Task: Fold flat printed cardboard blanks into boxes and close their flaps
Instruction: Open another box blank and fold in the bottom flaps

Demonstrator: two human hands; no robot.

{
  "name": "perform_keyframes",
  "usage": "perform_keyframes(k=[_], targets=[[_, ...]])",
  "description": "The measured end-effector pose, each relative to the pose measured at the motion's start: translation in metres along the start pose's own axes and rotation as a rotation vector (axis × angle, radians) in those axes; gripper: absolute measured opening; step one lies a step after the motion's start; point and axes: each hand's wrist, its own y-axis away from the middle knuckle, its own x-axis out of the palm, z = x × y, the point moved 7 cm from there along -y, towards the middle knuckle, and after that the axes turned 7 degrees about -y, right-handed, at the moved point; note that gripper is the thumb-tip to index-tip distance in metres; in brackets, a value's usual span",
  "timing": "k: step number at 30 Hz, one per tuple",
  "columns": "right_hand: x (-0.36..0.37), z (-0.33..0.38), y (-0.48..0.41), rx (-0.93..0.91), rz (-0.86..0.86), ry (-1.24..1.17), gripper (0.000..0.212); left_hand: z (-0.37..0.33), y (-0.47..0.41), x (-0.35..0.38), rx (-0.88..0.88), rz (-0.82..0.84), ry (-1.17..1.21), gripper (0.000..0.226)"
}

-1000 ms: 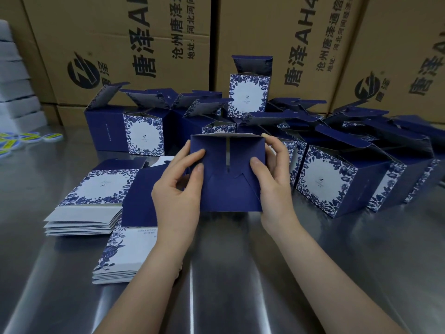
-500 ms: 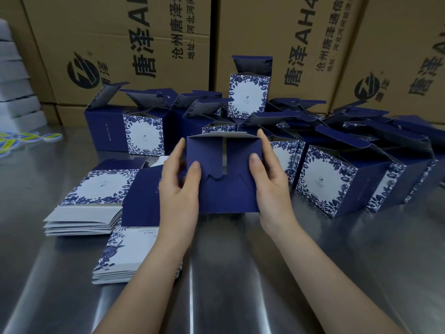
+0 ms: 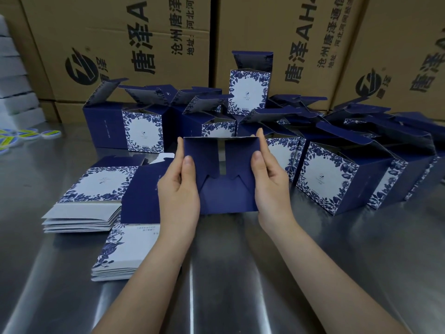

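Steel table (image 3: 240, 273): you hold a blue box (image 3: 224, 198) upright between both hands
Your left hand (image 3: 178, 191) and right hand (image 3: 272, 186) pinch its sides, thumbs (image 3: 189, 162) on the half-closed flaps (image 3: 204, 162); blanks (image 3: 81, 213) lie left of your grip

Matt navy cardboard box (image 3: 224, 179) over a glossy brushed-metal table (image 3: 337, 261).

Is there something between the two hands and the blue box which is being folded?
Nothing visible does. The left hand and the right hand grip the blue box by its two sides. The stacks of flat blanks lie to the left, on the table, not between.
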Motion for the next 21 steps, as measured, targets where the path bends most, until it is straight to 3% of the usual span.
perform_keyframes(k=[5,10,13,16,18,21], targets=[[-0.006,-0.006,-0.002,0.093,-0.062,-0.198,0.031,-0.004,0.0,-0.005,-0.037,-0.021,0.126,0.035],[-0.012,-0.004,-0.003,0.035,-0.098,-0.131,0.036,-0.012,0.002,-0.009,-0.033,-0.052,0.132,0.02],[-0.012,-0.004,-0.001,0.011,-0.131,-0.134,0.032,-0.015,0.004,-0.009,-0.014,-0.064,0.086,0.036],[-0.011,-0.003,0.0,-0.021,-0.149,-0.109,0.028,-0.014,0.003,-0.011,0.005,-0.105,0.061,0.026],[-0.01,-0.002,0.0,-0.019,-0.13,-0.106,0.03,-0.011,0.002,-0.012,-0.007,-0.116,0.073,0.021],[-0.003,-0.003,-0.002,0.034,-0.002,-0.123,0.032,-0.008,-0.001,-0.012,-0.04,-0.093,0.113,0.031]])
